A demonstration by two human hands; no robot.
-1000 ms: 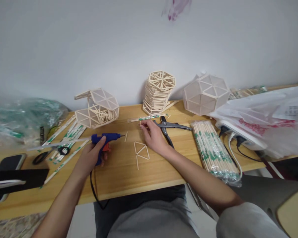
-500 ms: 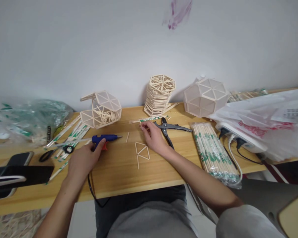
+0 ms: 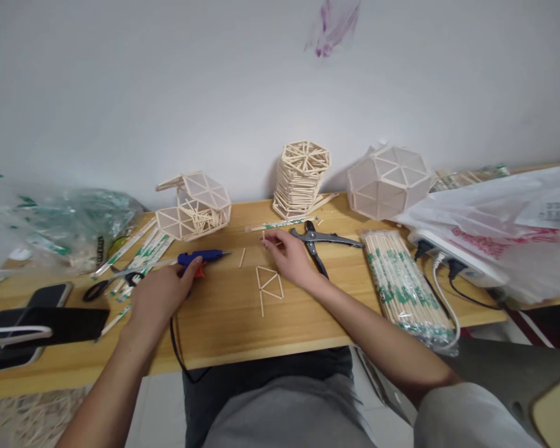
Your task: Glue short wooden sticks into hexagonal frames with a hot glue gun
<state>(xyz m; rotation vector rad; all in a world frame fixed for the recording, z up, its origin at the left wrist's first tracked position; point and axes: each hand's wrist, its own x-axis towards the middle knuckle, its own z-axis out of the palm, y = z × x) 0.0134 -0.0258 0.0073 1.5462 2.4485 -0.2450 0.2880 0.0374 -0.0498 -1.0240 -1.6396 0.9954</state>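
Head view: since a second ago the scene sits slightly differently in our view, and the handle of our glue gun [image 3: 205, 256], then showing below our left hand [image 3: 161, 295], is now mostly hidden behind it. Our left thumb clamps the gun; the other fingers are out of sight. Our right hand [image 3: 292, 255] stays at the same spot, fingertips pinched together on a short stick [image 3: 263, 235], only its tip showing. Between our hands, the stick frame [image 3: 269, 282] lies unchanged on the table [image 3: 228, 330], a loose stick [image 3: 242, 257] left of its far end. Pliers [image 3: 329, 238] lie close behind our right hand, crowding that side. Farther right lies a chopstick pack [image 3: 406, 286]; at far centre stands a stack of frames [image 3: 301, 183]. Scissors [image 3: 96, 290] lie left of our left hand.
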